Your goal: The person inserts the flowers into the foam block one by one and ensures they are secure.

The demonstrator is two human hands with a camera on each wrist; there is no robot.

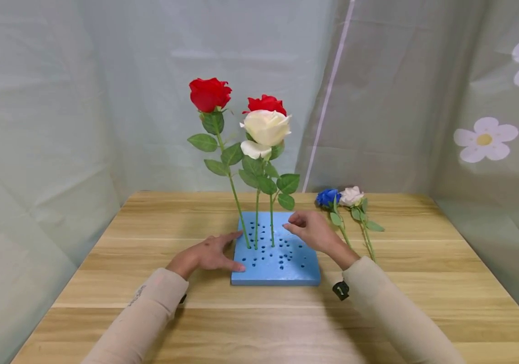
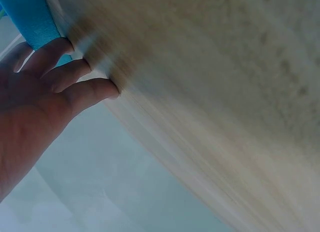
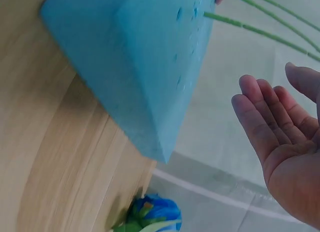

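Observation:
Three roses stand in the blue foam block (image 1: 275, 277): a red rose (image 1: 210, 94) leaning left, a second red rose (image 1: 266, 103) behind, and a white rose (image 1: 266, 129) in front. My left hand (image 1: 209, 254) rests at the block's left edge, fingers spread; in the left wrist view the hand (image 2: 40, 91) has its fingertips by the block (image 2: 35, 16) and table. My right hand (image 1: 316, 233) hovers over the block's right side, holding nothing. The right wrist view shows that hand (image 3: 290, 137) with loosely bent fingers, apart from the green stems (image 3: 260, 30).
On the wooden table (image 1: 150, 283), right of the block, lie a blue rose (image 1: 328, 197) and a pale pink rose (image 1: 352, 196), their stems pointing toward the front. Curtains hang behind and on both sides of the table.

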